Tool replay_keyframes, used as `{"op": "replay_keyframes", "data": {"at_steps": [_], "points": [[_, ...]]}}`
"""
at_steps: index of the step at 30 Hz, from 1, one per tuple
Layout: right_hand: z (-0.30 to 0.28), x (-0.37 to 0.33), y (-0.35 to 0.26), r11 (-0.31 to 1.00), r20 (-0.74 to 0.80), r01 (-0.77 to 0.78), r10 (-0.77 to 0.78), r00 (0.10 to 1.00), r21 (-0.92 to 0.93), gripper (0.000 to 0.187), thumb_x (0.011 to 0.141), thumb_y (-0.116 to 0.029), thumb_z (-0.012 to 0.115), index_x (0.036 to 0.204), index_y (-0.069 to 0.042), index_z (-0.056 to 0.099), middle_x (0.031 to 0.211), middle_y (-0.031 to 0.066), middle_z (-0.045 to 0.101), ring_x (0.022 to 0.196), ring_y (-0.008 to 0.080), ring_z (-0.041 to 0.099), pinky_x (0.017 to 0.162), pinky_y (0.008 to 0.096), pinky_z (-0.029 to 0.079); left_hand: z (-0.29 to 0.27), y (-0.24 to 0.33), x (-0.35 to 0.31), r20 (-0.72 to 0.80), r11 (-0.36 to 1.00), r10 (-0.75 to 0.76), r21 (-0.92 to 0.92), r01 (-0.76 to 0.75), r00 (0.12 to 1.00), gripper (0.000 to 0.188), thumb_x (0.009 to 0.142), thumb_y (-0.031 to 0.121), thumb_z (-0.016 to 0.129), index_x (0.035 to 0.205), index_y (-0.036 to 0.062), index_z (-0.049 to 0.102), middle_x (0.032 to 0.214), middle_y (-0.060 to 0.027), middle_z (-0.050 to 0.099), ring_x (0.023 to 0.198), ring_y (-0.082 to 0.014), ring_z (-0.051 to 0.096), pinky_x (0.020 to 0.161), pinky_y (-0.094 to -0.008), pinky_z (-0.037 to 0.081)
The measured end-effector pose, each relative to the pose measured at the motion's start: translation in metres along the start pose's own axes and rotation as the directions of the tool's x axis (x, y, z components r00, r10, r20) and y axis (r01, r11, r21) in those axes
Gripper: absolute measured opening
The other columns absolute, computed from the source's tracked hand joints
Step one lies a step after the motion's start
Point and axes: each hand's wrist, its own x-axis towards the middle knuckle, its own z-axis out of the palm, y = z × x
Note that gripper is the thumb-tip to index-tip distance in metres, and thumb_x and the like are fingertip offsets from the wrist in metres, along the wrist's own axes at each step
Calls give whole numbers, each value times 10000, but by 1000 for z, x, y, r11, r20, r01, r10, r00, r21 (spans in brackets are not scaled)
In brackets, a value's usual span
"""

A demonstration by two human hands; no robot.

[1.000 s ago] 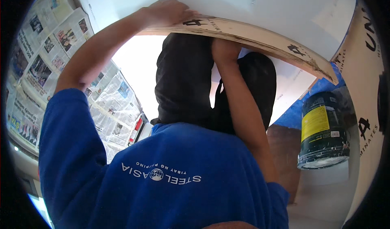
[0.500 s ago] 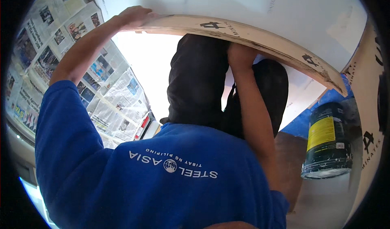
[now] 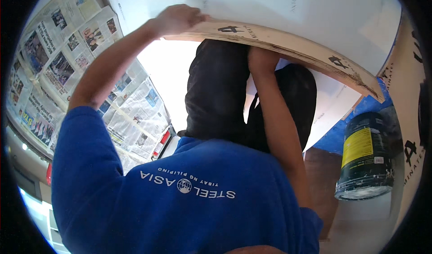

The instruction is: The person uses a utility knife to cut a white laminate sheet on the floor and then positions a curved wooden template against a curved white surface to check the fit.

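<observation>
A wide white-faced panel with a pale wooden edge spans the top of the head view above my legs. My left hand is at the left part of this edge, its fingers bent and closed at the edge's upper corner. Slight blur hides whatever is between the fingertips, if anything. From below, my right hand reaches up between my knees to the panel's underside. Its fingers are out of sight behind the edge.
Newspaper sheets cover a surface on the left. To the right rests a dark paint bucket with a yellow label, beside a blue sheet. A printed pale board runs along the far right. My legs in black trousers fill the middle.
My left hand has slid to the right along the panel's edge, and its fingers are more bent now. My right hand keeps its place under the panel. The view has shifted slightly.
</observation>
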Motion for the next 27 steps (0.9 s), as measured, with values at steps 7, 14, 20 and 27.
{"op": "replay_keyframes", "data": {"at_steps": [7,14,20,27], "points": [[-7,4,-8,1000,70,9,-9,998,2,312,921,-222,496,1078,-6,656,1077,217,651,1044,411,598,910,512,458,22,21,48,67,993,-86,-75,91,994,561,1015,523,349,1032,40,634,822,-194,671,836,-374,663,827,-512,499],[-6,3,-5,995,57,56,-51,997,-86,320,920,-225,494,1085,-7,659,1079,209,654,1045,413,595,929,519,438,34,-20,23,66,989,-63,-129,71,996,567,1020,517,336,1012,47,653,840,-199,675,827,-380,659,826,-514,491],[-8,1,-7,974,54,142,-134,990,-176,294,899,-178,526,1100,-20,670,1089,201,655,1057,406,582,932,511,424,57,-97,-22,125,981,-132,-123,148,983,520,1028,488,337,1072,67,640,890,-197,685,856,-391,659,809,-508,485],[-6,0,0,981,86,111,-99,991,-157,309,897,-175,528,1134,-23,656,1129,195,644,1068,398,579,943,519,416,61,-128,-33,217,976,-183,-77,203,959,457,1029,444,359,1152,104,638,984,-171,690,961,-354,655,836,-477,503]]}}
